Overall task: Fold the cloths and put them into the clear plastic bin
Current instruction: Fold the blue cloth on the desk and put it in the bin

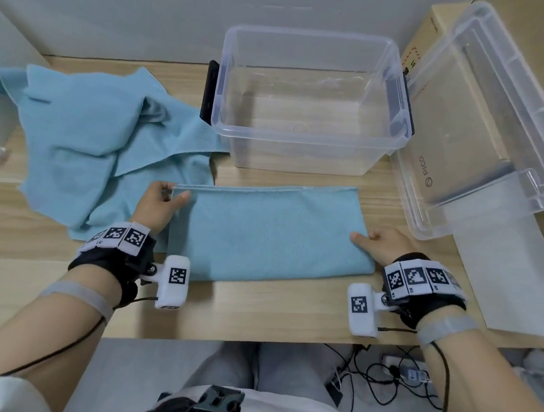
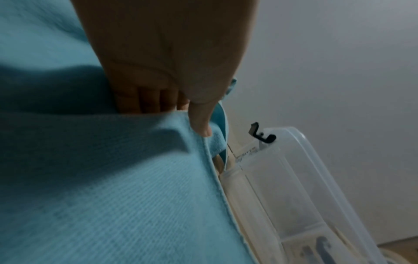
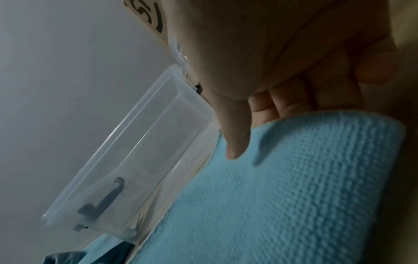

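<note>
A light blue cloth (image 1: 269,234), folded into a long rectangle, lies flat on the wooden table in front of the clear plastic bin (image 1: 300,138), which has nothing in it. My left hand (image 1: 172,196) pinches the cloth's far left corner, thumb on top. The left wrist view shows that thumb (image 2: 201,123) on the cloth (image 2: 135,196) with the fingers tucked behind the hem. My right hand (image 1: 366,238) grips the cloth's right edge; in the right wrist view its thumb (image 3: 235,142) lies on the cloth (image 3: 294,187), fingers behind the fold. Both wrist views catch the bin (image 2: 294,178) (image 3: 140,160).
A loose heap of more blue cloths (image 1: 93,137) covers the table's left part. The bin's clear lid (image 1: 492,130) leans against a cardboard box (image 1: 431,34) at the right, above a white sheet (image 1: 509,268). The table's front edge (image 1: 256,335) runs close to my body.
</note>
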`<action>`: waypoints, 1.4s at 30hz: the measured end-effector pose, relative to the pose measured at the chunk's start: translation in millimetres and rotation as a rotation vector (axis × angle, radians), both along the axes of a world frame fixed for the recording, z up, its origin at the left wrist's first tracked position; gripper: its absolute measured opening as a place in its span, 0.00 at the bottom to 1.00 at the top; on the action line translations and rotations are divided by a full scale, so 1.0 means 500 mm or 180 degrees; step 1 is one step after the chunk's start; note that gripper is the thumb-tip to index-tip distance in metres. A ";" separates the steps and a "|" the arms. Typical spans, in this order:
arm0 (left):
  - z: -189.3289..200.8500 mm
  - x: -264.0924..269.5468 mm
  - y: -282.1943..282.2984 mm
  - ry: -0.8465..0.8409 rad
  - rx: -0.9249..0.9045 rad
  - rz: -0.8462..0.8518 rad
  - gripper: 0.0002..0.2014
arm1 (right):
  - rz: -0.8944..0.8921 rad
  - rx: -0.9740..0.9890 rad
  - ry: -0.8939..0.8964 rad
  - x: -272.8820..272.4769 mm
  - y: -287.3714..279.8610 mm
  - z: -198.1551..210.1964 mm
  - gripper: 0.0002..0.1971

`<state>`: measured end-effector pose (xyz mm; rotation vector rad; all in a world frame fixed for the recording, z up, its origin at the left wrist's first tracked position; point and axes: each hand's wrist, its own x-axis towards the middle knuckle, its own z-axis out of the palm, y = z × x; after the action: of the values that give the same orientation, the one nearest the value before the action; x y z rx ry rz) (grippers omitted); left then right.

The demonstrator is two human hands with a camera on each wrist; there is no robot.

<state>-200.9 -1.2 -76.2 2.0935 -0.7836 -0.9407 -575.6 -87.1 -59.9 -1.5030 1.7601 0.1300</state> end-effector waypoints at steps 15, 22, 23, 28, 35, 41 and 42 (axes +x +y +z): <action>0.001 0.012 0.074 0.0719 0.0468 -0.0127 0.06 | -0.0125 -0.0889 -0.0215 0.080 -0.026 0.009 0.27; -0.030 0.026 0.063 0.0491 0.0532 -0.0095 0.08 | -0.0711 -0.1028 -0.0337 0.100 -0.074 -0.027 0.22; -0.028 0.026 0.063 0.0518 0.0531 -0.0086 0.09 | -0.0752 -0.1053 -0.0366 0.101 -0.075 -0.032 0.20; -0.024 0.024 0.062 0.0557 0.0528 -0.0117 0.09 | -0.0680 -0.1116 -0.0424 0.103 -0.086 -0.036 0.23; -0.015 0.020 0.060 0.0573 0.0528 -0.0145 0.10 | -0.0772 -0.1167 -0.0416 0.103 -0.096 -0.031 0.05; -0.006 0.015 0.060 0.0565 0.0546 -0.0151 0.10 | -0.1046 -0.1251 -0.0450 0.119 -0.111 -0.029 0.07; -0.005 0.013 0.059 0.0565 0.0545 -0.0135 0.10 | -0.1068 -0.1245 -0.0427 0.121 -0.109 -0.030 0.03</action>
<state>-194.3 28.2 -78.5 2.1086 -0.6784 -1.2364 -515.1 -141.5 -74.9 -1.4115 1.9741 -0.4996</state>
